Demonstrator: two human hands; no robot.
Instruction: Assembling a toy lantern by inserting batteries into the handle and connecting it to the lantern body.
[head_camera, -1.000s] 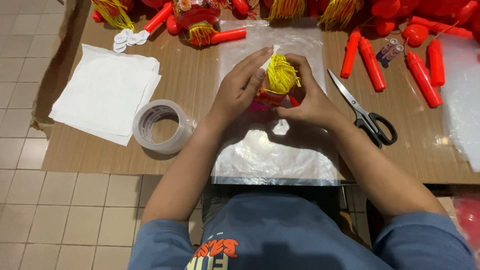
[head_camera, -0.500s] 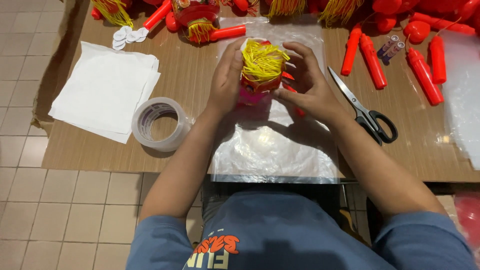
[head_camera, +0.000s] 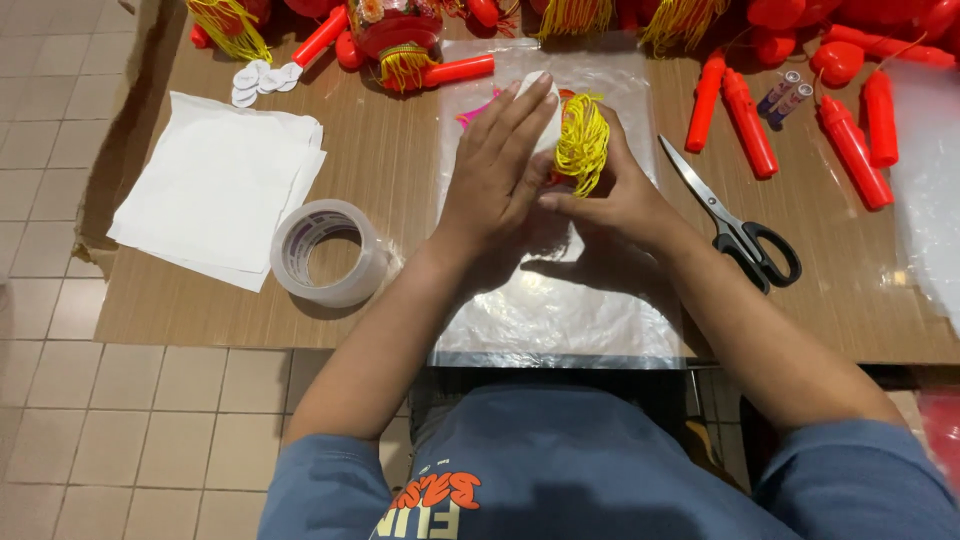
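Observation:
My left hand and my right hand both clasp a small ornament with a yellow tassel and a pink and red body, held just above a clear plastic bag that lies flat on the wooden table. The left palm covers the ornament's left side, fingers stretched forward. The right hand's fingers pinch it from the right and below. Most of the ornament's body is hidden by the hands.
A roll of clear tape and a stack of white sheets lie at left. Black-handled scissors lie to the right. Red sticks, red lantern parts and yellow tassels line the far edge. Tiled floor lies below the table.
The hands turned the ornament over the bag: the tassel went from on top to the right side, and the left hand now lies flatter over it.

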